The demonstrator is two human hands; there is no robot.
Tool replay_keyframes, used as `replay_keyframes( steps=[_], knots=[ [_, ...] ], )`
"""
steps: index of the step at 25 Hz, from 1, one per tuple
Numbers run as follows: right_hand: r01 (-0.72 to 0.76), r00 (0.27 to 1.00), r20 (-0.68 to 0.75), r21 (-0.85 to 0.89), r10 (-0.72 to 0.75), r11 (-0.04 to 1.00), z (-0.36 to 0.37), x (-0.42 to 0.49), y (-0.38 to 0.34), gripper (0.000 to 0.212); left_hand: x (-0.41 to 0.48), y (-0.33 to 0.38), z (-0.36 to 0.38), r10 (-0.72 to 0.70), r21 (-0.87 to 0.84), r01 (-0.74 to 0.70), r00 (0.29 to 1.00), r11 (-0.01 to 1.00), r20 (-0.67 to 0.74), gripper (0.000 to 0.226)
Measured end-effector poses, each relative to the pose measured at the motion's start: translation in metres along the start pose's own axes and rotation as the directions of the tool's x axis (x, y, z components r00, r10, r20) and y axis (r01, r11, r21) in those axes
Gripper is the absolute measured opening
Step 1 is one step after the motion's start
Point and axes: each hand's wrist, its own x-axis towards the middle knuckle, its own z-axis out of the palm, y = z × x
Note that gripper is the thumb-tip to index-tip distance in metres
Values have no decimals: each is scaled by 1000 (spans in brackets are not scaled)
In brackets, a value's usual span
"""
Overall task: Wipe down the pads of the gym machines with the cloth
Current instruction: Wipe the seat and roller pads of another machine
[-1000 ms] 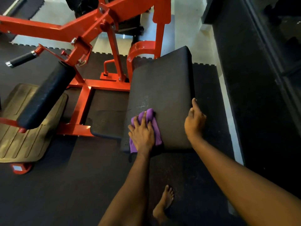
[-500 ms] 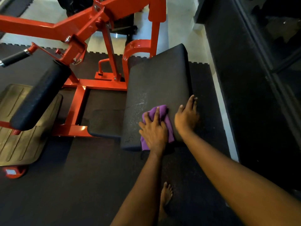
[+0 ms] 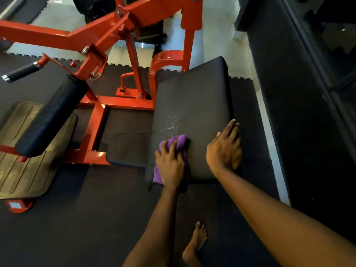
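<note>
A crumpled purple cloth (image 3: 178, 141) is pressed onto the black rectangular pad (image 3: 192, 97) by the flat left hand (image 3: 170, 162), the outspread right hand (image 3: 223, 151) laid empty beside it.

The wide black pad (image 3: 192, 97) carries a bunched purple cloth (image 3: 179, 141) near its near left corner, with the left grip (image 3: 170, 162) pressing down on it. The right grip (image 3: 223, 151) lies flat at the pad's near right edge, fingers straight. Pale streaks mark the pad just beyond the cloth. Below the pad, the dark rubber floor mat (image 3: 77, 228) bears the red frame (image 3: 96, 130) to the pad's left, a ribbed footplate (image 3: 25, 170) well to its left, and a bare foot (image 3: 195, 245) on its near side.
</note>
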Motion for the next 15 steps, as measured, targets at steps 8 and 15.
replay_keyframes(
  steps=[8,15],
  knots=[
    [21,998,56,73,-25,997,-2,9,4,69,57,26,23,18,44,-18,1000,999,-16,48],
    [374,920,118,20,-374,927,-1,96,-25,60,64,-7,16,-130,17,131,990,991,-52,50]
  ],
)
